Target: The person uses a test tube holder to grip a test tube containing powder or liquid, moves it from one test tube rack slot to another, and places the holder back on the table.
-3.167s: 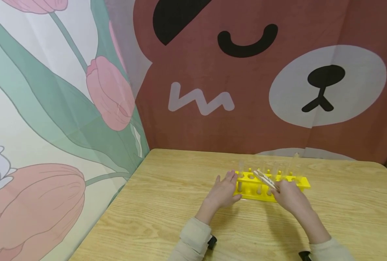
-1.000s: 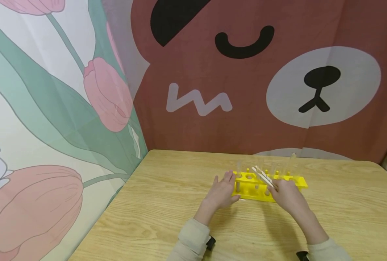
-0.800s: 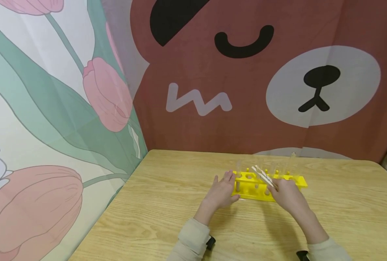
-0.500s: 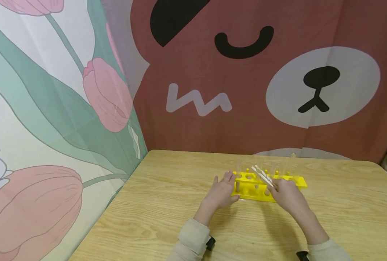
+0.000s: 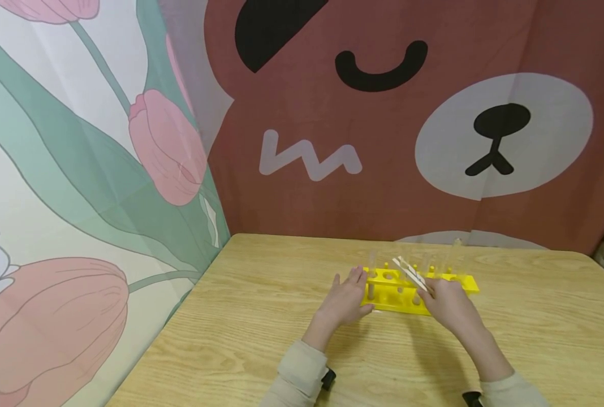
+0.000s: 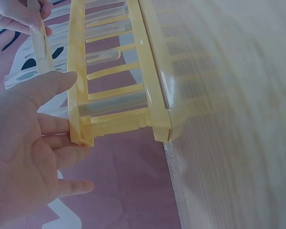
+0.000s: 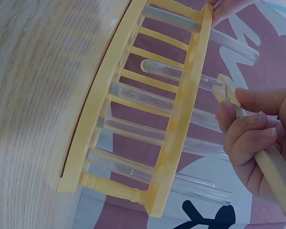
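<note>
A yellow test tube rack (image 5: 396, 308) stands on the table. My left hand (image 5: 343, 299) touches its left end with spread, straight fingers, the thumb reaching across the top plate (image 6: 77, 47) in the left wrist view. My right hand (image 5: 454, 305) grips a wooden test tube clamp (image 5: 409, 272), its jaws around the upper part of a clear test tube (image 7: 164, 70). That tube passes through a hole in the top plate, its rounded bottom hanging above the base. Several other tubes, such as one near the left end (image 7: 171, 19), stand in the rack.
The wooden table (image 5: 241, 316) extends around the rack on all sides. Behind it hangs a brown bear-print cloth (image 5: 302, 209), and a tulip-print cloth (image 5: 103, 186) lines the left side. Tube tops (image 5: 457, 249) rise above the rack near my right hand.
Since the oldest frame, the clamp's tip and the clamped tube have risen slightly, lifting the tube's bottom. Over the last second both hands have barely moved.
</note>
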A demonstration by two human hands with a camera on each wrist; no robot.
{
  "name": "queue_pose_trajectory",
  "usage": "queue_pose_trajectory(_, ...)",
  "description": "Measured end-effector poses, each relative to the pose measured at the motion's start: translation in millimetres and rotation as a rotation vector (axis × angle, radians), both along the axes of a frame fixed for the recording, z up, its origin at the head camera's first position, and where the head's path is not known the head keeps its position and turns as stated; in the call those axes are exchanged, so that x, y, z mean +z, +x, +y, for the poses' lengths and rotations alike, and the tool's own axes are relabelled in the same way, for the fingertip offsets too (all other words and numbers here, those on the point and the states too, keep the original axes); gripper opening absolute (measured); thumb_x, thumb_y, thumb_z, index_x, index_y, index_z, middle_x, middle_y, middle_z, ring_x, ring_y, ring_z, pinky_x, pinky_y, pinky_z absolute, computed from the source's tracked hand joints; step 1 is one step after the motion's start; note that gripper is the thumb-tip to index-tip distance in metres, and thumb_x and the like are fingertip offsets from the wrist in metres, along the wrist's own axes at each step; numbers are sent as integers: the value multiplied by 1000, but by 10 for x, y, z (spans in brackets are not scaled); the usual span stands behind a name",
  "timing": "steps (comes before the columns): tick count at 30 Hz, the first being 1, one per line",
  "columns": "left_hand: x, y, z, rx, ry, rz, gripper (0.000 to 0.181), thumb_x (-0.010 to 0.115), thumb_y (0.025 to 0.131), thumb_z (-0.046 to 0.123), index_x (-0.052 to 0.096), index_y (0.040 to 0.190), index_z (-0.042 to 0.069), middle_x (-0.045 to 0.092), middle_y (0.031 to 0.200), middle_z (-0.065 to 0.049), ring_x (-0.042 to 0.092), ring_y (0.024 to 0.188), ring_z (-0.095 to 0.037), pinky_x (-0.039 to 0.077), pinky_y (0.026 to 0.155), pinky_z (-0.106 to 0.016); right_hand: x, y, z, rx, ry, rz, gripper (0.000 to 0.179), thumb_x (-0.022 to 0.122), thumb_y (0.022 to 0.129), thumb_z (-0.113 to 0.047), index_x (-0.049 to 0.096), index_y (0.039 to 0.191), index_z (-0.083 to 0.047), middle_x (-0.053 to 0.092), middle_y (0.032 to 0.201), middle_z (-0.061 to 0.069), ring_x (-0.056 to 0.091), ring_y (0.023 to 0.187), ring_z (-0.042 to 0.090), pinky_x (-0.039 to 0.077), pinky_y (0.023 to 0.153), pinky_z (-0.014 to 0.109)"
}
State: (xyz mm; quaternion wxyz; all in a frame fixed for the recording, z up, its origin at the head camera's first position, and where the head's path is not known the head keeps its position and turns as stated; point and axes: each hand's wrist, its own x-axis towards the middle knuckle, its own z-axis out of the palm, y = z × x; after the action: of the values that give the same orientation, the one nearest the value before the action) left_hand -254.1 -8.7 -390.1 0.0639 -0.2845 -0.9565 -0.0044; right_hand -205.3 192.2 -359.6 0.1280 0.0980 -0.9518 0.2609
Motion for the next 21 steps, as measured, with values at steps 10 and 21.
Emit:
queue_pose_trajectory(10, 4, 8, -5, 1, -10, 0, 71, 50, 88, 46, 27, 140, 5, 21, 146, -7, 18, 132, -15, 25, 101, -43, 4, 8, -4, -5, 6, -11, 17, 58, 85, -6, 62, 92, 10, 37, 51, 1, 31, 40, 11, 26, 36, 21)
queue_pose_trajectory(21, 4, 10, -9, 6, -16, -1, 71, 50, 88, 46, 27, 140, 5, 20, 146, -6, 17, 132, -14, 24, 101, -43, 17, 16, -1, 5, 11, 10, 11, 58, 85, -6, 61, 81, 5, 37, 51, 1, 32, 41, 11, 26, 38, 22)
